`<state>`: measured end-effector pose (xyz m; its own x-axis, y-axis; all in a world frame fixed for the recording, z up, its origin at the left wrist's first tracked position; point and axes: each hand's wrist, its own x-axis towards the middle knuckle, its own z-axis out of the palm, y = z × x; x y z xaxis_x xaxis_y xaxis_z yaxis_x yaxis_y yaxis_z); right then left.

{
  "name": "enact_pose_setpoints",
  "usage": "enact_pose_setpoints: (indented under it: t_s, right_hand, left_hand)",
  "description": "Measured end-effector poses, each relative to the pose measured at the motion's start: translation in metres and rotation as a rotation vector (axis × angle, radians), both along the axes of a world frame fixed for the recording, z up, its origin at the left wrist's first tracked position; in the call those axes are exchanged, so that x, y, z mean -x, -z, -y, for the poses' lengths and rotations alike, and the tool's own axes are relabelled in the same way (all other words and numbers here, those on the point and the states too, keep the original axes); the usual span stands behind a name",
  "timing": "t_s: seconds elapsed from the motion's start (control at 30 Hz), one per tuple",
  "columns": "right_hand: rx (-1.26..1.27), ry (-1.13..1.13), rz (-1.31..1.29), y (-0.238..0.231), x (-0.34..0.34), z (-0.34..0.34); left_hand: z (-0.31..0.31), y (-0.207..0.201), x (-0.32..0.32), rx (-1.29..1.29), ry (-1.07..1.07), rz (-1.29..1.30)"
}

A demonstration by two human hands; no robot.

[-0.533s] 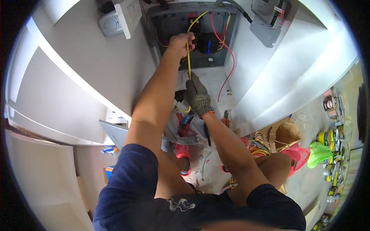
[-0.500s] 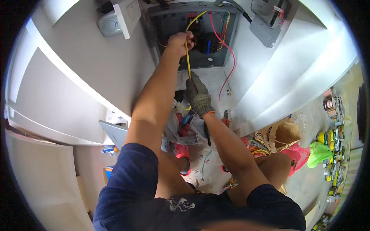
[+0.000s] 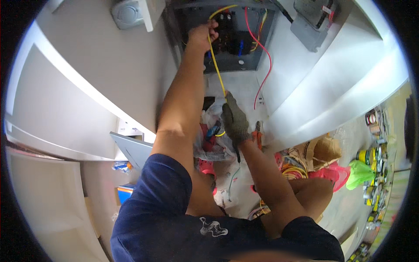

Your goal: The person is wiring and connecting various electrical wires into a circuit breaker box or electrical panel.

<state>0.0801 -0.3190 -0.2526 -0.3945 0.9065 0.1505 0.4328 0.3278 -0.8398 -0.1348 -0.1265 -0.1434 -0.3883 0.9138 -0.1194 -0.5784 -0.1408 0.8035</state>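
Observation:
A yellow wire [image 3: 218, 69] runs down out of an open grey electrical box [image 3: 255, 64] on the far wall. My bare left hand [image 3: 204, 36] is closed around its upper part, in front of the box. Lower down and to the right, my right hand [image 3: 235, 121], in a grey-green knit glove, grips the same wire, which is stretched nearly straight between my hands. A slim black piece [image 3: 238, 155] sticks out below the glove; whether that hand holds it is hidden. Dark breakers with a blue part [image 3: 241, 47] sit inside the box. A loose red wire [image 3: 270, 63] hangs at its right.
White panels flank me on both sides. Below my hands are a clear plastic bag [image 3: 211, 153] and orange-handled pliers [image 3: 257, 135]. Coiled wires [image 3: 293, 172], a brown paper bag [image 3: 327, 150] and a green bag [image 3: 360, 174] lie right. A grey cover [image 3: 131, 148] leans left.
My right hand has moved down and to the right, and my left hand slightly up, so more yellow wire shows between them. The whole view has shifted a little.

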Motion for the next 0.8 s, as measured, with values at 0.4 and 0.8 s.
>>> enact_pose_setpoints:
  t_s: [0.4,0.8]
  right_hand:
    - [-0.017,0.186,0.039,0.03,-0.052,0.085]
    - [-0.159,-0.094,0.334,-0.02,-0.045,0.095]
  left_hand:
    - [-0.04,0.031,0.022,-0.132,0.057,0.124]
    - [-0.063,0.036,0.034,-0.267,0.099,0.065]
